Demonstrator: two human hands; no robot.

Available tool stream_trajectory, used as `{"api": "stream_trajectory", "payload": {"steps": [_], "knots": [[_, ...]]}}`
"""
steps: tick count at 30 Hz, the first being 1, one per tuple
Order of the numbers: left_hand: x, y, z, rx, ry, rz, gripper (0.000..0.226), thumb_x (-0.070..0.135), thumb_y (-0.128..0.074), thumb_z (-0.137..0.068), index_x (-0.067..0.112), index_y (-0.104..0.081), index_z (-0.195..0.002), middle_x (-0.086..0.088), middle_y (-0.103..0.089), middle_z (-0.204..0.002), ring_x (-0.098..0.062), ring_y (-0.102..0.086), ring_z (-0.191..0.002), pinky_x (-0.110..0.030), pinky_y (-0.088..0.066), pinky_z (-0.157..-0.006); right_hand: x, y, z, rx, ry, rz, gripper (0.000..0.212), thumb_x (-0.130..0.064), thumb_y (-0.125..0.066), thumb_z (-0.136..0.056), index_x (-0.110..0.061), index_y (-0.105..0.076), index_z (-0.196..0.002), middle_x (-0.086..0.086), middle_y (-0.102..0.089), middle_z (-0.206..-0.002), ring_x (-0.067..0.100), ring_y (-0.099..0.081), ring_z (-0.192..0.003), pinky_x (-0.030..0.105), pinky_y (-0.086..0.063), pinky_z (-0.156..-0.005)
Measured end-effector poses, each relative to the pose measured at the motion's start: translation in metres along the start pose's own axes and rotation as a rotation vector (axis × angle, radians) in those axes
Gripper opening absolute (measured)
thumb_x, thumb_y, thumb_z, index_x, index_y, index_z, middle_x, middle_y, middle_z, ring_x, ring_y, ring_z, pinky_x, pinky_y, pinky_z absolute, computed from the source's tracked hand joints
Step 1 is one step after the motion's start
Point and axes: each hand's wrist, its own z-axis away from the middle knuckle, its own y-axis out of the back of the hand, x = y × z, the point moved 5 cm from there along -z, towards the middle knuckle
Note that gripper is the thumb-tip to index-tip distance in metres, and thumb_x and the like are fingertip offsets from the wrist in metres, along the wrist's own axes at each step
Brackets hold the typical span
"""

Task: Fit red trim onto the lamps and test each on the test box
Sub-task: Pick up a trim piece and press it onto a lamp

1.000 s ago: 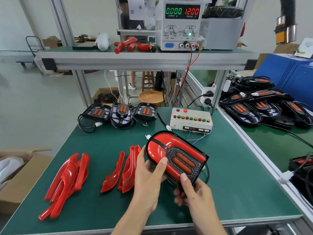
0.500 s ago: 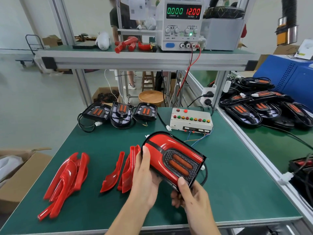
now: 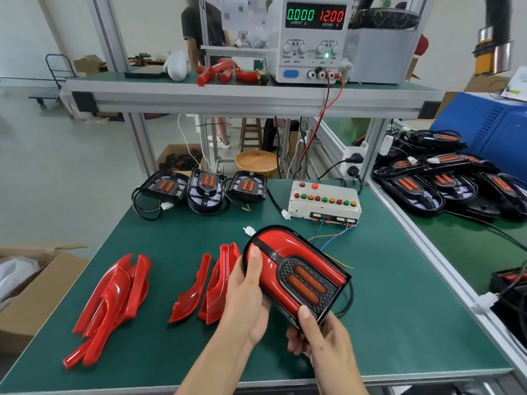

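A worker's two hands held a lamp [image 3: 296, 273] above the green bench [image 3: 399, 309], its black housing already carrying red trim around a honeycomb panel with two orange lenses. The left hand [image 3: 245, 300] gripped the lamp's rounded end, thumb laid across the red trim and fingers curled beneath. The right hand [image 3: 319, 337] gripped the squared near corner, thumb pressed on the black rim and fingers wrapped underneath. The lamp was tilted, its rounded end pointing away toward the test box [image 3: 325, 202], a white case with rows of red, green and yellow buttons that sat well apart at the back of the bench. The lamp's black cable looped out under its right side, and a white connector [image 3: 249, 230] lay on the bench just beyond the rounded end.

Loose red trim pieces [image 3: 205, 283] lay on the bench just left of the left hand, with a larger heap [image 3: 111, 300] further left. Three untrimmed lamps [image 3: 205, 189] sat in a row along the far edge. On the shelf above, a power supply [image 3: 310, 38] displayed 0.000 and 12.00. More lamps [image 3: 445, 181] were piled on the adjoining bench to the right.
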Motion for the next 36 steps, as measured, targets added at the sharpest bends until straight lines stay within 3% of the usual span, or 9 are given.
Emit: {"api": "stream_trajectory", "payload": {"steps": [7, 11, 15, 19, 21, 23, 28, 32, 36], "knots": [[0.005, 0.001, 0.001, 0.037, -0.02, -0.04, 0.051, 0.046, -0.067, -0.089, 0.016, -0.064, -0.131, -0.009, -0.075, -0.118, -0.027, -0.072, -0.11, -0.05, -0.057, -0.098, -0.009, -0.003, 0.005, -0.026, -0.097, 0.09, 0.057, -0.065, -0.067, -0.085, -0.011, -0.067, -0.105, 0.017, -0.074, -0.072, 0.032, -0.071, -0.06, 0.035, -0.056, -0.057], [0.011, 0.001, 0.0, 0.034, -0.109, -0.147, 0.052, 0.061, -0.065, -0.08, 0.038, -0.064, -0.127, 0.004, -0.073, -0.124, -0.018, -0.067, -0.12, -0.048, -0.048, -0.11, -0.03, 0.01, 0.013, -0.111, -0.236, 0.556, 0.084, -0.091, -0.037, -0.071, -0.014, -0.071, -0.074, -0.003, -0.072, -0.058, 0.01, -0.067, -0.052, 0.015, -0.047, -0.052], [0.012, -0.003, -0.003, 0.026, -0.217, -0.365, 0.02, 0.074, -0.051, -0.081, 0.063, -0.063, -0.092, 0.032, -0.07, -0.102, 0.014, -0.063, -0.1, -0.026, -0.045, -0.094, -0.079, 0.023, 0.007, 0.049, 0.185, 0.687, 0.072, -0.089, -0.049, -0.074, -0.019, -0.053, -0.061, -0.01, -0.04, -0.043, 0.006, -0.034, -0.043, 0.014, -0.032, -0.046], [0.009, -0.005, 0.0, 0.062, -0.329, -0.524, 0.041, 0.073, -0.037, -0.089, 0.036, -0.055, -0.095, 0.03, -0.058, -0.079, 0.007, -0.051, -0.075, -0.026, -0.038, -0.081, -0.123, 0.011, -0.02, 0.158, 0.578, 0.629, 0.018, -0.053, -0.066, -0.088, -0.035, -0.066, -0.089, -0.021, -0.059, -0.084, 0.0, -0.058, -0.079, 0.012, -0.043, -0.074], [0.008, -0.009, 0.002, 0.047, -0.368, -0.593, 0.035, 0.068, -0.035, -0.098, 0.037, -0.051, -0.091, 0.029, -0.054, -0.075, 0.005, -0.048, -0.072, -0.025, -0.039, -0.076, -0.132, -0.004, -0.047, 0.025, 0.53, 0.744, 0.036, -0.051, -0.067, -0.087, -0.039, -0.062, -0.12, -0.023, -0.053, -0.117, -0.001, -0.054, -0.114, 0.023, -0.043, -0.101], [0.011, -0.015, 0.005, 0.011, -0.418, -0.638, 0.034, 0.065, -0.035, -0.1, 0.036, -0.05, -0.092, 0.027, -0.054, -0.076, 0.004, -0.047, -0.069, -0.015, -0.04, -0.072, -0.131, -0.014, -0.068, -0.147, 0.352, 0.813, 0.053, -0.061, -0.064, -0.086, -0.037, -0.058, -0.132, -0.021, -0.056, -0.126, -0.002, -0.053, -0.12, 0.026, -0.042, -0.108], [0.014, -0.019, 0.009, -0.062, -0.433, -0.639, 0.037, 0.059, -0.04, -0.098, 0.024, -0.052, -0.099, 0.024, -0.057, -0.082, 0.005, -0.05, -0.074, -0.007, -0.04, -0.072, -0.124, -0.021, -0.084, -0.313, 0.29, 0.742, 0.024, -0.053, -0.072, -0.088, -0.033, -0.069, -0.102, -0.019, -0.072, -0.097, -0.002, -0.066, -0.093, 0.027, -0.055, -0.089], [0.005, -0.013, 0.013, -0.135, -0.371, -0.7, 0.044, 0.067, -0.056, -0.086, 0.031, -0.057, -0.113, 0.022, -0.069, -0.105, 0.003, -0.065, -0.1, -0.009, -0.046, -0.082, -0.121, -0.012, -0.085, -0.283, 0.267, 0.561, 0.018, -0.044, -0.077, -0.088, -0.029, -0.072, -0.097, -0.015, -0.075, -0.094, 0.004, -0.07, -0.088, 0.022, -0.056, -0.083], [0.001, -0.015, 0.021, -0.135, -0.361, -0.786, 0.016, 0.055, -0.051, -0.1, 0.043, -0.055, -0.11, 0.037, -0.063, -0.11, 0.013, -0.06, -0.104, -0.002, -0.041, -0.082, -0.123, -0.01, -0.084, -0.405, 0.198, 0.518, 0.016, -0.034, -0.079, -0.088, -0.033, -0.072, -0.103, -0.013, -0.076, -0.099, 0.004, -0.072, -0.093, 0.02, -0.058, -0.083]]}}
